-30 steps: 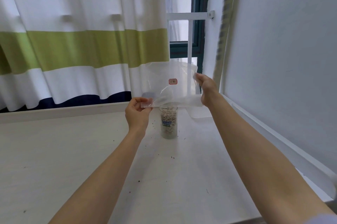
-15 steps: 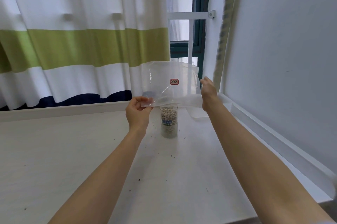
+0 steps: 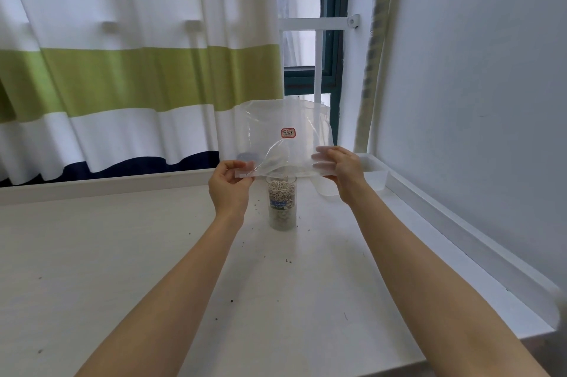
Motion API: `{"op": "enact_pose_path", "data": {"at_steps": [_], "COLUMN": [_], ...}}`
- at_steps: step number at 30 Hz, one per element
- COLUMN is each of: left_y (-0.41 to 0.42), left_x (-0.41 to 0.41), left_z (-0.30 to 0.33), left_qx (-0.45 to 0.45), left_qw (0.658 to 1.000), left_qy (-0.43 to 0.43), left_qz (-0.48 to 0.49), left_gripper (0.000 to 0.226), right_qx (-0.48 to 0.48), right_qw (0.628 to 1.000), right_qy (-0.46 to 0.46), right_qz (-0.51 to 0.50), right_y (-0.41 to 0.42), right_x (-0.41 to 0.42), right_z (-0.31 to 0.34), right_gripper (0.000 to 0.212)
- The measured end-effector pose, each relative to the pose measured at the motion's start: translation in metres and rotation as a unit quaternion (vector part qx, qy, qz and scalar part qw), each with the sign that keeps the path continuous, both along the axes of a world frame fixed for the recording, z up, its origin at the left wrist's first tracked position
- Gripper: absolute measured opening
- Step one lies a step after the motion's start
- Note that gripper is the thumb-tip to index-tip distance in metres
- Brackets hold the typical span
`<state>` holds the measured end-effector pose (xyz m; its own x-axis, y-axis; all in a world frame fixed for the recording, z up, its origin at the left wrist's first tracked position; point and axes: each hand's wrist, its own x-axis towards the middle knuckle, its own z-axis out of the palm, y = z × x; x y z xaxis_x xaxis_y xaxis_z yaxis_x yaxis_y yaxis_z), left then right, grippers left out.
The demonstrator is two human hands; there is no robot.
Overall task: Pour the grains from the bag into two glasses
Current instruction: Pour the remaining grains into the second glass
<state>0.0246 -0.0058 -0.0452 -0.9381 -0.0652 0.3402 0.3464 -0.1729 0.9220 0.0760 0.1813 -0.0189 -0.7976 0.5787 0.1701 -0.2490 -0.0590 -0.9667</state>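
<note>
Clear plastic bag (image 3: 276, 137) hangs mouth-down over a grain-filled glass (image 3: 282, 204) near the counter's (image 3: 92, 254) far edge; left hand (image 3: 228, 184) and right hand (image 3: 342, 168) pinch its lower corners.

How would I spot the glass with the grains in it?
Start at the white table below the striped curtain. The glass stands upright directly under the clear bag; it alone holds pale grains and has a blue band.
</note>
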Motion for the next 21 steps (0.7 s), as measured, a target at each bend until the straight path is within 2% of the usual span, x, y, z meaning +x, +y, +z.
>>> {"op": "enact_pose_path", "data": {"at_steps": [10, 21], "left_y": [0.004, 0.003], "left_x": [0.004, 0.004], "left_z": [0.003, 0.001], "left_qx": [0.02, 0.029], "left_qw": [1.0, 0.999], "left_qy": [0.005, -0.001], "left_qz": [0.023, 0.029], "left_gripper": [0.035, 0.036], "right_qx": [0.038, 0.045], "right_qw": [0.997, 0.997], "right_qy": [0.054, 0.062], "right_qz": [-0.031, -0.023], "right_y": [-0.01, -0.015], "right_x": [0.002, 0.006], "right_z": [-0.001, 0.003], "right_gripper": [0.025, 0.021]}}
